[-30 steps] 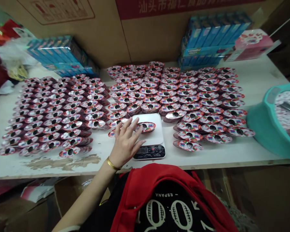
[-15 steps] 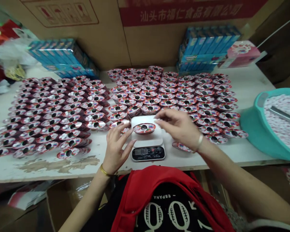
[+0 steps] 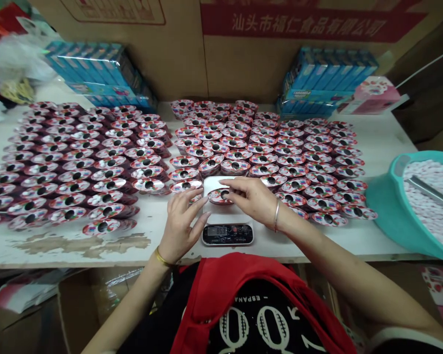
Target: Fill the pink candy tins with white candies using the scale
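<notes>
Brown carton (image 3: 239, 64): 汕头市福仁食品有限公司 | black shirt (image 3: 257, 295): "ESPANA", "00" | right-hand blue packs (image 3: 325, 81): "CARAMELO" | scale display (image 3: 217, 230): digits too blurred

Head camera: single forward-and-down view.
Mounted on the wearer's head, facing the worktable (image 3: 276, 246) across the red apron (image 3: 236, 268); digital scale (image 3: 225, 216) near, cardboard carton (image 3: 258, 69) farther back.

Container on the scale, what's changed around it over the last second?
The right hand has come in from the right and now reaches the right end of the container. The left hand stays by its left end, and the container remains on the scale.
</notes>
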`<act>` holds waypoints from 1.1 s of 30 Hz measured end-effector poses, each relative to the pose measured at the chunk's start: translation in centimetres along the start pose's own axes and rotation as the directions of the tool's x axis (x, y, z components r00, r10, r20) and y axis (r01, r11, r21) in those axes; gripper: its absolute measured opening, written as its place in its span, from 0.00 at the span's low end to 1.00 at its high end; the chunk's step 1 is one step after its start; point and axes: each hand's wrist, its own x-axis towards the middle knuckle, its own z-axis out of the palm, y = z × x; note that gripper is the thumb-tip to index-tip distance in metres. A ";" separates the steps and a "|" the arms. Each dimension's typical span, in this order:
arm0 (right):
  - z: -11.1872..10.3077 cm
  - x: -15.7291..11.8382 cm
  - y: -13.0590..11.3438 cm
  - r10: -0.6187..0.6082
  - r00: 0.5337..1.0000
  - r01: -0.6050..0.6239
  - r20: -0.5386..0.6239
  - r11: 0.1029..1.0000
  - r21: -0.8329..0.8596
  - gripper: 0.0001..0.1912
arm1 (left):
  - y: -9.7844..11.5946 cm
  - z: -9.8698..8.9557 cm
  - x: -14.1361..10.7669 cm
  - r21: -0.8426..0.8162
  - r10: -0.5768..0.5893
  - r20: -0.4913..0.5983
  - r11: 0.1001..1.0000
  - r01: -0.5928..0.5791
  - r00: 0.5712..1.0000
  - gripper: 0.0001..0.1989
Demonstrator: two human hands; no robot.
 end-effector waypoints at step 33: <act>-4.1 -11.4 8.2 0.815 0.577 -0.225 -0.059 0.229 0.947 0.19 | -21.5 -3.3 25.6 0.499 -0.262 0.280 0.862 0.093 0.924 0.20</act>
